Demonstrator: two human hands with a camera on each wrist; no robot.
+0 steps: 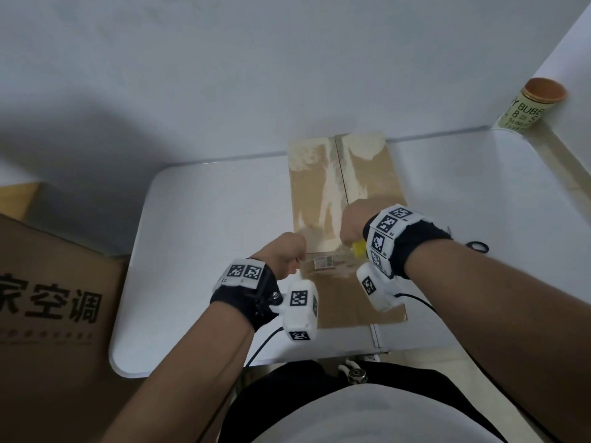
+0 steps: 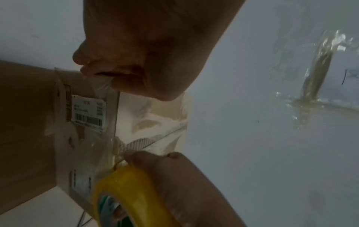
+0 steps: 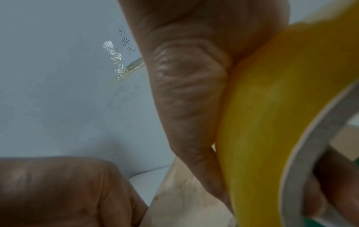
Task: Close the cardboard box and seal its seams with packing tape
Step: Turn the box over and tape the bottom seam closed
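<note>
A closed cardboard box (image 1: pixel 345 193) lies on the white table (image 1: pixel 208 219), flaps meeting along a centre seam. My right hand (image 1: pixel 353 223) grips a yellow roll of packing tape (image 1: pixel 358 248) over the box's near part; in the right wrist view its fingers (image 3: pixel 186 99) wrap the roll (image 3: pixel 272 107). My left hand (image 1: pixel 286 252) pinches the free end of the clear tape (image 2: pixel 104 86) at the box's left edge, near a barcode label (image 2: pixel 88 112). A stretch of clear tape (image 2: pixel 136 142) spans between the left hand (image 2: pixel 143 50) and the roll (image 2: pixel 126 188).
A large printed cardboard carton (image 1: pixel 54 298) stands left of the table. A lidded can (image 1: pixel 531 103) sits at the far right by the wall. Crumpled tape (image 2: pixel 318 69) sticks to the wall (image 1: pixel 256 75) behind the box. Cables run from both wrist cameras.
</note>
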